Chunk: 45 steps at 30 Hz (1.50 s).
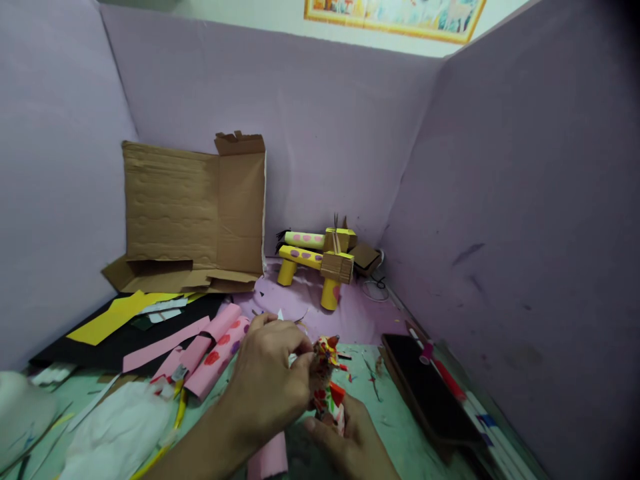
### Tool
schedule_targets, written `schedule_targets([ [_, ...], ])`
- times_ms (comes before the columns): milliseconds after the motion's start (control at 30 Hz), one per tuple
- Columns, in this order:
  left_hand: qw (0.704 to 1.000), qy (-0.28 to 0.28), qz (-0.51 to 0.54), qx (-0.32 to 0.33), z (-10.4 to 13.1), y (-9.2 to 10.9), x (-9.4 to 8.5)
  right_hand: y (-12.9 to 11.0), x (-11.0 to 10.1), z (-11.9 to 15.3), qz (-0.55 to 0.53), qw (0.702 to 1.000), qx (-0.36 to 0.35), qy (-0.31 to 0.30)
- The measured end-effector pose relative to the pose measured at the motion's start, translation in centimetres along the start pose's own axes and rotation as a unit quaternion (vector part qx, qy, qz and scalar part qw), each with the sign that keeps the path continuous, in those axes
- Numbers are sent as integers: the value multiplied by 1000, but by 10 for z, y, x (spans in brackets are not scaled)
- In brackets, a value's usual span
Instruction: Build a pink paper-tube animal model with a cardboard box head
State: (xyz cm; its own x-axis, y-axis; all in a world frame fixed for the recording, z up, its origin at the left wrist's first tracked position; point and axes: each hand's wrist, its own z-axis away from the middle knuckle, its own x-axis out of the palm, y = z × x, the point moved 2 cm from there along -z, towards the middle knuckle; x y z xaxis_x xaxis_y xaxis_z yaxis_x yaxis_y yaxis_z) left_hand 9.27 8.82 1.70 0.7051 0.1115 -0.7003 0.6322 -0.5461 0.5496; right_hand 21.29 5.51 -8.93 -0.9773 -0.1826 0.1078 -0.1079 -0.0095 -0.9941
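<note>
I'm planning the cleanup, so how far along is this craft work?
Looks done: the two yellow tube-and-cardboard figures are assembled, with spots and dark tufts. In hand: a small colourful piece, held between the left hand and right hand. Possibly left: pink tubes and yellow paper lie loose, though I cannot tell whether they are needed.

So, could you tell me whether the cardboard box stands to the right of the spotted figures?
No, the cardboard box stands to the left of the spotted figures.
</note>
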Motion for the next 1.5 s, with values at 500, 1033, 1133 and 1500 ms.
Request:
schedule_targets([
  [500, 997, -47, 53, -36, 46, -34, -36, -10, -24, -5, -122, 981, 116, 91],
  [1033, 938, 155, 157, -268, 91, -81, -99, 5, -21, -5, -47, 984, 102, 139],
  [1133, 910, 247, 70, -326, 106, -108, -139, 12, -23, -7, -29, 983, 99, 153],
  [1500, 916, 104, -113, -369, 78, -156, -128, 4, -18, -5, -27, 977, 126, 169],
])
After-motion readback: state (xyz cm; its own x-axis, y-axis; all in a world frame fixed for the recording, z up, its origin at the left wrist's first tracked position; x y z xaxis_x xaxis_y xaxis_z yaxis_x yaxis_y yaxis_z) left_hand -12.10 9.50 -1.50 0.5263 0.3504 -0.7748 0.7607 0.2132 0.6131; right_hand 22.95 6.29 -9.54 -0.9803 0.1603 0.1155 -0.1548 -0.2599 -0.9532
